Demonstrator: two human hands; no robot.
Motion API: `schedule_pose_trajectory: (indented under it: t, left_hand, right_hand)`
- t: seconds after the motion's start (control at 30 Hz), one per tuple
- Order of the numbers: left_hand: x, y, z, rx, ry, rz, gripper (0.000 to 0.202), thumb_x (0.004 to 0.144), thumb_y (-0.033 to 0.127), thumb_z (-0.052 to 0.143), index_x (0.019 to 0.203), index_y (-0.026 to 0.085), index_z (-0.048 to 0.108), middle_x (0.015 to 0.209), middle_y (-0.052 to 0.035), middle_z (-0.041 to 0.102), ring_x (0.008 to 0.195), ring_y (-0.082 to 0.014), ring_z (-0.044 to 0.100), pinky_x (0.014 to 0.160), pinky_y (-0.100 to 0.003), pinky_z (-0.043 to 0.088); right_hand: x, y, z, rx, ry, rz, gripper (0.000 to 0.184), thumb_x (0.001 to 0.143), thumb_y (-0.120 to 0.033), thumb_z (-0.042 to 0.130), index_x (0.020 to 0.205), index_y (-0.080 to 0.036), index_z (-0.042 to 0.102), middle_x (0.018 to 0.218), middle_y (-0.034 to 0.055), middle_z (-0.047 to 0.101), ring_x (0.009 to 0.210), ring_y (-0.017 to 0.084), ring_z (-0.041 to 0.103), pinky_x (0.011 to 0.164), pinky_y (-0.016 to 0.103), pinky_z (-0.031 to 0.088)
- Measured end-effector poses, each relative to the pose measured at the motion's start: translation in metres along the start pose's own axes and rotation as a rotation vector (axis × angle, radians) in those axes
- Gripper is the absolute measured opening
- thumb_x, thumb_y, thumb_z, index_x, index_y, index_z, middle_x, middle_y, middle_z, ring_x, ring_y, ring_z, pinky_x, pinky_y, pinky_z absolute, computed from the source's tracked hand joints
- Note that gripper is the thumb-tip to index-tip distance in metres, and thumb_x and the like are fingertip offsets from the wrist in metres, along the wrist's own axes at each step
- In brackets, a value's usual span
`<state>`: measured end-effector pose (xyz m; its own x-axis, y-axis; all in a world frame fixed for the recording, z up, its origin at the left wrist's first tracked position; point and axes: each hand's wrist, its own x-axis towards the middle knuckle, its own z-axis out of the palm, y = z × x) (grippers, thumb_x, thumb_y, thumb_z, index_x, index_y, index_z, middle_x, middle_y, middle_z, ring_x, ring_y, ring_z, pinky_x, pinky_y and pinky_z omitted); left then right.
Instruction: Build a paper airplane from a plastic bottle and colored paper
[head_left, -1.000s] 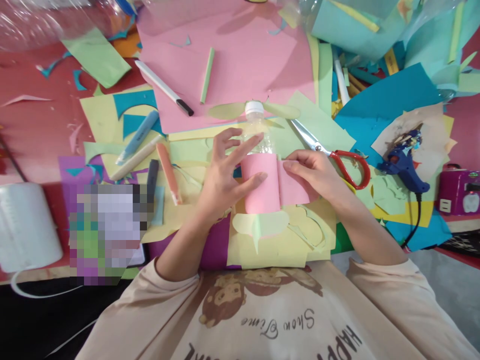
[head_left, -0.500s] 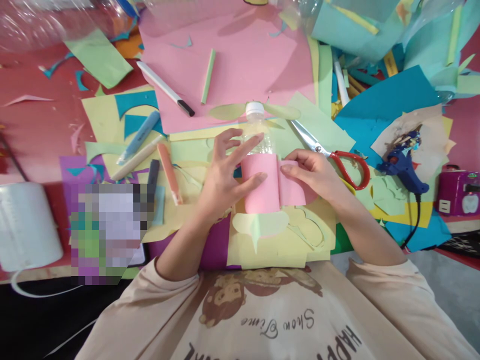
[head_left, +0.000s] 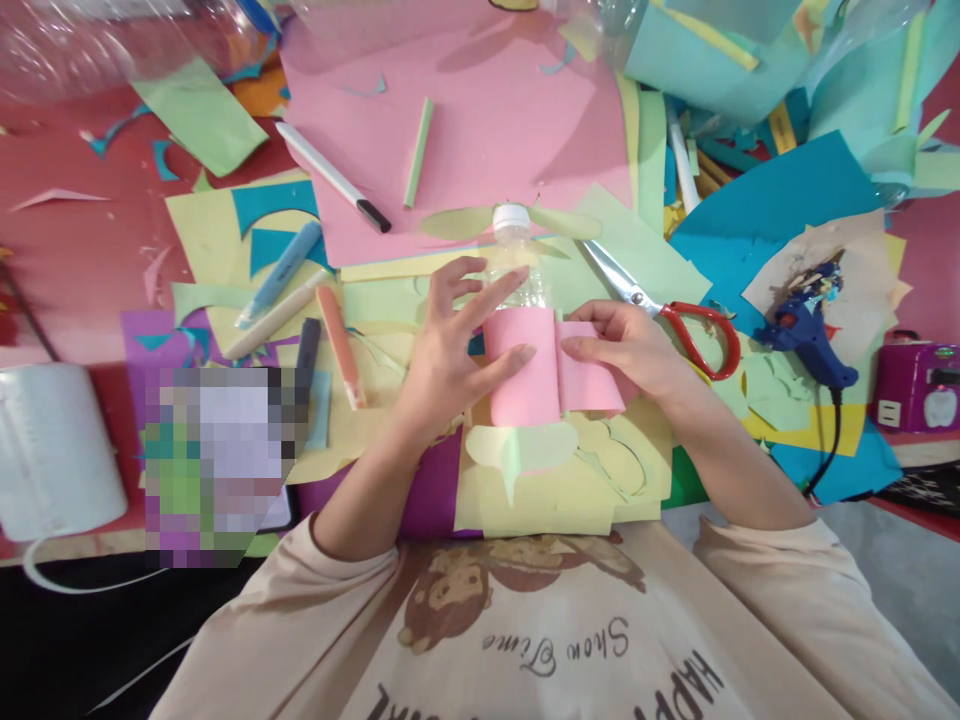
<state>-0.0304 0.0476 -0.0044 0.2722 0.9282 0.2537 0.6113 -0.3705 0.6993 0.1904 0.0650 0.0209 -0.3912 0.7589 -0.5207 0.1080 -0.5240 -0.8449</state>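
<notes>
A clear plastic bottle [head_left: 534,290] with a white cap lies in front of me, its lower body wrapped in pink paper [head_left: 517,390]. Pale green propeller-like blades [head_left: 574,221] spread on both sides of the cap, and a pale tail-shaped paper piece [head_left: 551,445] shows at the bottom end. My left hand [head_left: 450,335] rests on the bottle with fingers spread, the thumb on the pink wrap and the index finger on the clear part. Between the thumb and fingers of my right hand [head_left: 619,345] is a pink paper piece [head_left: 589,380] at the bottle's right side.
Scissors [head_left: 645,300] with red handles lie right of my right hand. Further right is a blue glue gun [head_left: 814,340] with a cord. Markers [head_left: 281,275] and a white pen [head_left: 330,175] lie left among paper scraps. A white cylindrical object [head_left: 56,450] stands far left.
The pink paper piece in my right hand has tilted, its lower edge swinging slightly to the right. My left hand and the bottle stay almost in place.
</notes>
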Motion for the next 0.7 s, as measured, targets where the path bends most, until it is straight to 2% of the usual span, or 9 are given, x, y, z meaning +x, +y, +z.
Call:
schedule_pose_trajectory:
  t: [0.13,0.47,0.7]
  left_hand:
    - [-0.0001,0.0007,-0.0007,0.017,-0.01,-0.001,0.06,0.086,0.059,0.055,0.139,0.036,0.044,0.134,-0.0076,0.039,0.115,-0.0246,0.051,0.099,-0.042,0.048]
    - [-0.0003,0.002,0.0005,-0.02,0.001,-0.015,0.059,0.085,0.057,0.058,0.138,0.036,0.046,0.135,-0.0076,0.038,0.118,-0.0262,0.05,0.099,-0.042,0.049]
    - [0.0004,0.0031,0.0002,-0.024,-0.001,-0.02,0.058,0.084,0.056,0.059,0.138,0.038,0.045,0.134,-0.0072,0.039,0.121,-0.0266,0.049,0.102,-0.043,0.048]
  right_hand:
    - [-0.0007,-0.0034,0.0018,0.022,0.01,0.007,0.024,0.071,-0.032,0.077,0.08,-0.017,0.061,0.069,-0.0024,0.058,0.056,0.01,0.055,0.045,0.022,0.042]
    - [-0.0003,-0.0025,0.0046,0.104,-0.011,0.041,0.028,0.069,-0.034,0.078,0.081,-0.018,0.059,0.07,-0.0028,0.059,0.054,0.01,0.057,0.042,0.021,0.045]
    - [0.0009,-0.0029,0.0044,0.051,-0.006,0.026,0.026,0.071,-0.034,0.076,0.08,-0.018,0.057,0.068,-0.0037,0.058,0.054,0.01,0.055,0.043,0.023,0.042]
